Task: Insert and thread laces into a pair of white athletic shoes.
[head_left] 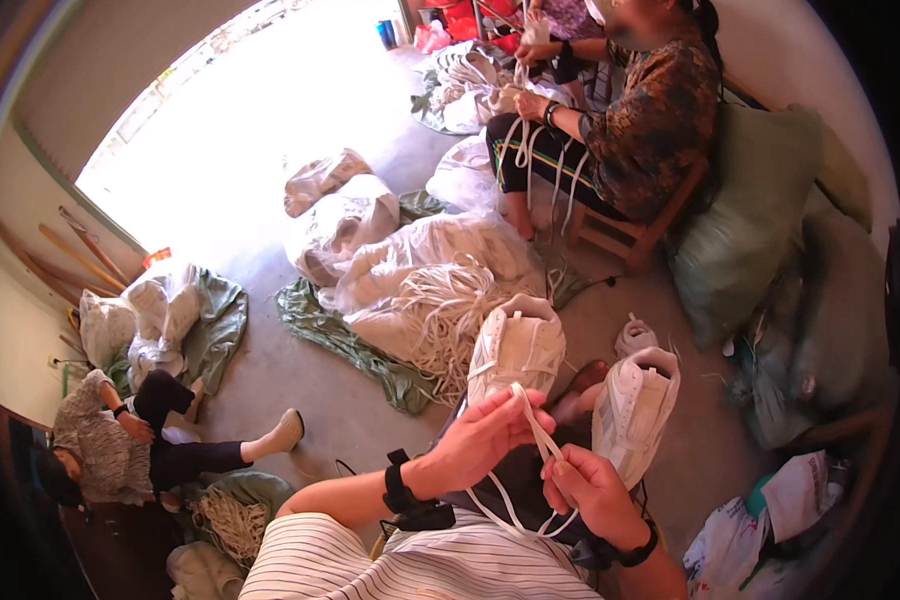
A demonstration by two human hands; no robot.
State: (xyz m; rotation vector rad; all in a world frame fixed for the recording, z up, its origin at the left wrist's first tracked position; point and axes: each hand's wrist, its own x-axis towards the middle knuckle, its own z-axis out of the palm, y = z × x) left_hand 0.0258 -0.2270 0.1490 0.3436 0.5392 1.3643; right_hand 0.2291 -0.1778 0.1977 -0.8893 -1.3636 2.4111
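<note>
A white shoelace point(540, 432) runs between my two hands, and a loose loop of it hangs over my lap. My left hand point(482, 437) pinches the lace near its upper end, with the fingers pressed together and stretched out. Lower and to the right, my right hand point(598, 497) is closed on the lace between thumb and fingers. Just beyond my left hand rests a white sneaker point(516, 350), its toe partly covered by my fingers. Another white sneaker point(636, 412) sits beside my right hand, its opening facing away from me.
A heap of loose white laces point(452, 300) spills from plastic bags on a green sheet point(342, 345) ahead. At upper right, a seated person point(640, 130) handles laces beside a large green sack point(745, 225). Another person point(110, 435) sits at left. White bags point(760, 520) lie at lower right.
</note>
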